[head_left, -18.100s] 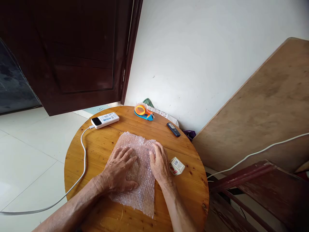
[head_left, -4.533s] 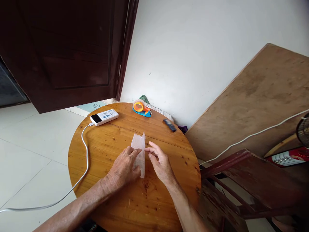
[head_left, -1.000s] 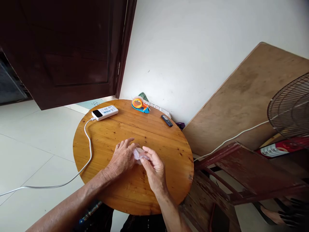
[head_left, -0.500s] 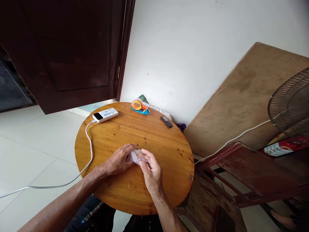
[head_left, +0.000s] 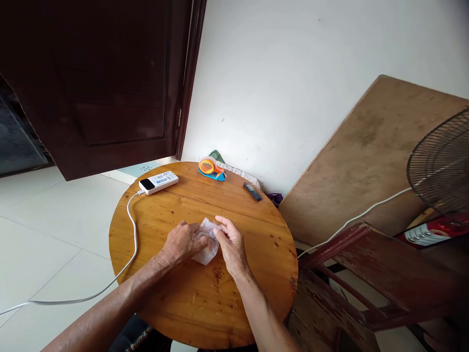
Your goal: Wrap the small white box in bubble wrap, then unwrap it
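A small bubble-wrap bundle [head_left: 207,243] lies near the middle of the round wooden surface [head_left: 176,303], pinned between both hands. The left hand [head_left: 182,241] lies palm down over the bundle's left side, fingers curled onto the wrap, its grip clenched on the bundle; the forearm runs back toward the lower left, low over the wood. The right hand [head_left: 230,245] comes in from the lower right, wrist slightly raised, thumb and forefinger pinching the wrap's upper right edge, the other fingers bent loosely beside it. Well apart, toward the far rim, sit a white power bank [head_left: 159,182] with its white cable [head_left: 129,220] trailing off the left edge, an orange and blue tape dispenser [head_left: 210,168], and a small dark object [head_left: 252,191], blurred
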`<action>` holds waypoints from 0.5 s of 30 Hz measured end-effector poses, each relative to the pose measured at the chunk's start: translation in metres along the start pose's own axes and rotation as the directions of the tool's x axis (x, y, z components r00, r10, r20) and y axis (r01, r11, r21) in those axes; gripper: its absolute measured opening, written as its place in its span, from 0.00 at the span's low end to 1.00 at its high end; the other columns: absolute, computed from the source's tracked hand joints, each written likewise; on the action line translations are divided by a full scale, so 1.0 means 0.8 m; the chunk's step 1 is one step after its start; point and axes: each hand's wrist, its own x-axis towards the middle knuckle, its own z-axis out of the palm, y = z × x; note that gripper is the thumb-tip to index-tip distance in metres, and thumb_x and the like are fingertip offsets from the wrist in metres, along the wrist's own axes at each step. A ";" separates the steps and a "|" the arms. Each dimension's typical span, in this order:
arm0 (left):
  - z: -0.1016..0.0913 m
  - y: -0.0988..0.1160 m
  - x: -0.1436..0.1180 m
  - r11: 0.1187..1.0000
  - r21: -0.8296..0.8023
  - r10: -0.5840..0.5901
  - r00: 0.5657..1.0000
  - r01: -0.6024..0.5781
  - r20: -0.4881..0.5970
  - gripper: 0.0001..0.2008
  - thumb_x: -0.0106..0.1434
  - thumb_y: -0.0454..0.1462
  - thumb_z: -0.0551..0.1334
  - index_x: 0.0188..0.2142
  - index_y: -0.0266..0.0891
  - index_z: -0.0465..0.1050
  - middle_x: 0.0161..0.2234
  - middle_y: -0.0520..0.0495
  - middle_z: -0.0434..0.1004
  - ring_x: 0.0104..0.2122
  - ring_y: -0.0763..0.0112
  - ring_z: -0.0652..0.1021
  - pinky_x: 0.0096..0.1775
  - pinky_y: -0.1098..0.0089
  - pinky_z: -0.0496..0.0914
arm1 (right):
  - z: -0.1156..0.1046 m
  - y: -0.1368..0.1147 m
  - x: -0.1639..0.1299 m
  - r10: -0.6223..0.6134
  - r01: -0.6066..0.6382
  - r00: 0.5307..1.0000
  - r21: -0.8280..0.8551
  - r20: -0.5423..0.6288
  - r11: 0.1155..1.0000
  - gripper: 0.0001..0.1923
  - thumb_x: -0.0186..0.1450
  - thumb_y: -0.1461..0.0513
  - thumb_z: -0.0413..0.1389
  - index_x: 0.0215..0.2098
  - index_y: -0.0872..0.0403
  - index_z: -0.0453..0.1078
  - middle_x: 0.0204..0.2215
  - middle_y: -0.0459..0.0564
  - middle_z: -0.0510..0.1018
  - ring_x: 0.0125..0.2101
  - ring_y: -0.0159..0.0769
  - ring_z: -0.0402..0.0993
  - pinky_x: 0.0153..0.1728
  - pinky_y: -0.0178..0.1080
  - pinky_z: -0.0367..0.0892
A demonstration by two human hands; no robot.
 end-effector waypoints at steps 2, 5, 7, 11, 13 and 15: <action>0.001 -0.004 0.000 0.998 -0.059 0.000 0.999 -0.002 -0.037 0.12 0.60 0.43 0.59 0.41 0.39 0.72 0.32 0.46 0.75 0.34 0.62 0.76 0.35 0.67 0.65 | 0.003 0.004 0.007 -0.006 0.006 1.000 -0.023 0.015 1.000 0.17 0.60 0.59 0.59 0.48 0.54 0.71 0.32 0.47 0.81 0.32 0.36 0.76 0.37 0.38 0.71; 0.009 -0.013 0.001 0.973 -0.230 -0.015 0.992 -0.014 -0.121 0.20 0.59 0.40 0.60 0.50 0.39 0.65 0.38 0.46 0.76 0.35 0.65 0.76 0.38 0.67 0.69 | 0.004 0.006 0.018 0.017 -0.014 0.997 -0.037 0.075 0.999 0.19 0.60 0.58 0.59 0.49 0.54 0.71 0.30 0.45 0.80 0.30 0.34 0.74 0.34 0.36 0.70; 0.017 -0.015 0.002 0.951 -0.308 -0.016 0.983 -0.041 -0.181 0.17 0.58 0.39 0.60 0.48 0.40 0.65 0.39 0.47 0.75 0.34 0.67 0.76 0.37 0.67 0.70 | 0.004 0.005 0.021 0.027 -0.024 0.994 -0.035 0.105 0.999 0.20 0.61 0.57 0.59 0.50 0.54 0.70 0.30 0.45 0.80 0.30 0.34 0.75 0.34 0.36 0.70; 0.030 -0.016 0.004 0.910 -0.398 0.015 0.969 -0.115 -0.245 0.10 0.58 0.36 0.58 0.41 0.41 0.65 0.38 0.49 0.74 0.34 0.68 0.77 0.36 0.67 0.71 | 0.005 0.003 0.015 -0.046 0.051 0.996 -0.061 0.075 0.997 0.18 0.64 0.57 0.57 0.52 0.52 0.70 0.40 0.51 0.82 0.40 0.40 0.79 0.44 0.41 0.72; 0.034 -0.017 0.005 0.879 -0.457 0.016 0.967 -0.135 -0.256 0.14 0.58 0.35 0.58 0.45 0.40 0.65 0.43 0.46 0.73 0.36 0.67 0.77 0.38 0.65 0.72 | 0.005 0.000 0.009 -0.082 0.088 0.995 -0.098 0.064 0.991 0.17 0.65 0.57 0.57 0.52 0.52 0.71 0.43 0.53 0.82 0.43 0.42 0.79 0.47 0.43 0.72; 0.037 -0.020 0.007 0.827 -0.542 0.026 0.973 -0.150 -0.230 0.21 0.58 0.34 0.58 0.53 0.39 0.62 0.47 0.43 0.73 0.39 0.66 0.77 0.41 0.63 0.73 | 0.002 -0.005 0.002 -0.093 0.105 0.992 -0.142 0.084 0.984 0.18 0.65 0.58 0.56 0.52 0.52 0.71 0.44 0.54 0.82 0.44 0.43 0.79 0.48 0.45 0.72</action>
